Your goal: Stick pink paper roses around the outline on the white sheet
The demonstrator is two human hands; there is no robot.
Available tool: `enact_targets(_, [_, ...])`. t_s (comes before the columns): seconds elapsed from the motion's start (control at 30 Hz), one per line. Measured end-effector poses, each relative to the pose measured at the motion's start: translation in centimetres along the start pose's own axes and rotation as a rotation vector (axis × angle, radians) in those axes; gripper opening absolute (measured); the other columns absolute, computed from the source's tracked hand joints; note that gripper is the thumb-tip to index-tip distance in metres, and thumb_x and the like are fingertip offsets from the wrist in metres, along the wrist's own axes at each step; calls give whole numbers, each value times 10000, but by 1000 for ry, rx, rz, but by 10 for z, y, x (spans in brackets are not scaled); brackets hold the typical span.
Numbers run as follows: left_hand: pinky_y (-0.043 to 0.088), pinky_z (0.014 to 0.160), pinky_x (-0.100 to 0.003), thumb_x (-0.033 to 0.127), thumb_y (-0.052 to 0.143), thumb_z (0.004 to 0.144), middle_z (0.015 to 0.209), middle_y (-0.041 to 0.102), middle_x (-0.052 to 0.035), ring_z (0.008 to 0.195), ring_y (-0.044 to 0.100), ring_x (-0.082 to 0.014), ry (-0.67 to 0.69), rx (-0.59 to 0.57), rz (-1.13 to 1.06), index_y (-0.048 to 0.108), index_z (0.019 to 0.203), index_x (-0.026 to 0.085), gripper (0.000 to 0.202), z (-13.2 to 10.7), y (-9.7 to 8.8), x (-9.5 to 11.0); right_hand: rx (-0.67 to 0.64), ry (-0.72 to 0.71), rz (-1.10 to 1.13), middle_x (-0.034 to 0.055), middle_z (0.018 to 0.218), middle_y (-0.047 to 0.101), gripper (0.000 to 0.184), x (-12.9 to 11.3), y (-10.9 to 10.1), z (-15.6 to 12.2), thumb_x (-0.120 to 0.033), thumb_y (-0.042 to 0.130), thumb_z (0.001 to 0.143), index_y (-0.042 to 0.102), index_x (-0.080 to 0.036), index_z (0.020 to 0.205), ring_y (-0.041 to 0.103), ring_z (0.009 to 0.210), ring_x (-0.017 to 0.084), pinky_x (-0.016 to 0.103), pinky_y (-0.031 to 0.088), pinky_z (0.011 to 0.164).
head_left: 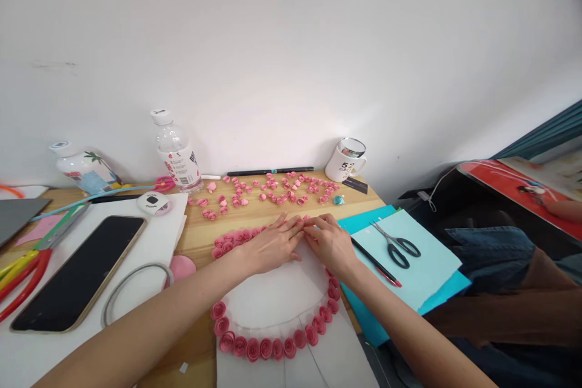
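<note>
A white sheet (282, 294) lies in front of me with a drawn curved outline. Rolled pink paper roses (265, 348) form a ring along that outline. My left hand (275, 245) rests palm down over the far part of the ring, its fingers stretched out and covering some roses. Beside it, my right hand (330, 242) has its fingertips pinched at a small pink paper rose, mostly hidden by the fingers. The fingertips of both hands meet at the far edge of the sheet.
Loose pink paper rolls (277, 191) are scattered toward the wall, near a mug (341, 163) and a plastic bottle (177, 157). At right, black-handled scissors (398, 248) and a pen lie on blue paper (422, 267). A phone (82, 273) and colourful-handled scissors (34, 264) lie left.
</note>
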State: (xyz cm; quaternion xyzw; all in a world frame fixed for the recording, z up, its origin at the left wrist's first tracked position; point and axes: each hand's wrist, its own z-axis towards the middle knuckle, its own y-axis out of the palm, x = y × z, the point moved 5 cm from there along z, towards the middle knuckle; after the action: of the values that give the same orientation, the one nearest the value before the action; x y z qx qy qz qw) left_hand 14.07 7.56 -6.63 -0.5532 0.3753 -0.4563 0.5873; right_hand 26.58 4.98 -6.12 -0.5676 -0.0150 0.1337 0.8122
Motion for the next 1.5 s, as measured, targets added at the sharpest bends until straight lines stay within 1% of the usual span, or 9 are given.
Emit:
enact_targets(0.17, [310,1097,-416,380,346,960,1423,422,-132,1345,341,-243,-157,169,-77,430,1335,122,463,-26,-35,-13,177,89,182,123,1115,669,358,28,-2,2,-157,373,877,662,-138,1088,643,996,225,360,540,847])
enact_targets(0.33, [444,961,-455,393,276,951,1190,618,-127,1136,546,-264,-551,291,-135,577,1159,144,442,-85,-58,-42,30,-31,143,153,1278,572,394,18,21,-3,-257,326,944,564,-134,1233,523,1205,259,408,488,961])
enact_targets(0.5, [470,885,-432,410,277,915,992,674,-101,1002,604,-267,-768,221,-217,617,1036,170,434,-125,-56,-53,17,-134,51,227,1286,542,505,6,28,-11,-334,309,972,355,-52,1388,430,1278,295,460,470,974])
enact_targets(0.8, [464,824,-397,483,280,880,956,684,-103,927,627,-272,-983,204,-423,566,1135,134,518,-137,-43,-66,-111,-251,-146,314,1273,505,563,-2,38,-7,-391,374,954,464,65,1274,445,1255,344,469,408,1026])
enact_targets(1.07, [459,635,-330,446,233,902,616,596,-32,628,590,-213,-983,117,-455,543,694,188,454,-138,-42,-73,-101,-137,-90,244,1284,531,521,-1,36,-6,-376,337,963,404,-46,1361,451,1257,317,486,444,982])
enact_targets(1.13, [480,696,-351,417,232,917,730,652,-63,712,619,-220,-933,135,-383,586,765,171,457,-134,-44,-71,-70,-123,-80,238,1287,533,481,-9,29,-1,-336,331,966,441,-48,1335,444,1264,315,494,423,1001])
enact_targets(1.2, [461,874,-398,416,242,935,1030,672,-114,972,615,-247,-795,185,-274,622,971,147,467,-125,-46,-66,-39,-179,-40,229,1343,482,461,-24,23,4,-292,320,969,439,-41,1336,391,1304,297,488,379,1046])
enact_targets(1.3, [317,1077,-414,476,249,952,1399,457,-124,1304,397,-250,-511,147,-179,521,1260,137,533,-104,-39,-54,-47,-303,27,201,1415,398,455,-45,23,7,-258,343,962,406,-56,1366,326,1346,267,472,345,1079])
enact_targets(1.5, [254,1118,-399,540,269,939,1474,308,-154,1380,258,-252,-381,-71,-151,355,1400,98,644,-82,-16,-49,-111,-318,-7,218,1380,431,489,-48,36,9,-314,426,938,447,-34,1338,397,1303,295,484,361,1068])
